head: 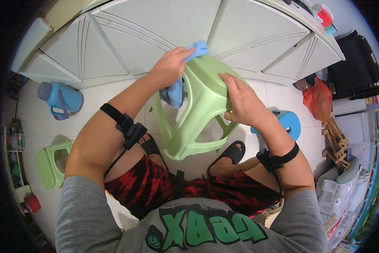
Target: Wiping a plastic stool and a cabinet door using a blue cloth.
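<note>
A light green plastic stool (pixel 205 95) stands tilted between my feet, its seat turned up and away towards the cabinet. My left hand (pixel 172 64) holds a blue cloth (pixel 197 50) against the upper left edge of the seat. Part of the cloth hangs down beside the stool's leg, behind the hand. On the right side of the seat rests my right hand (pixel 243 99), its fingers spread over the top and its thumb at the seat's rim.
White cabinet doors (pixel 164 25) curve across the far side. A blue thermos jug (pixel 64 99) and a second green stool (pixel 52 164) are at the left. On the right are a small blue stool (pixel 284 123), a red plastic bag (pixel 319 99) and folded wooden slats (pixel 336 142).
</note>
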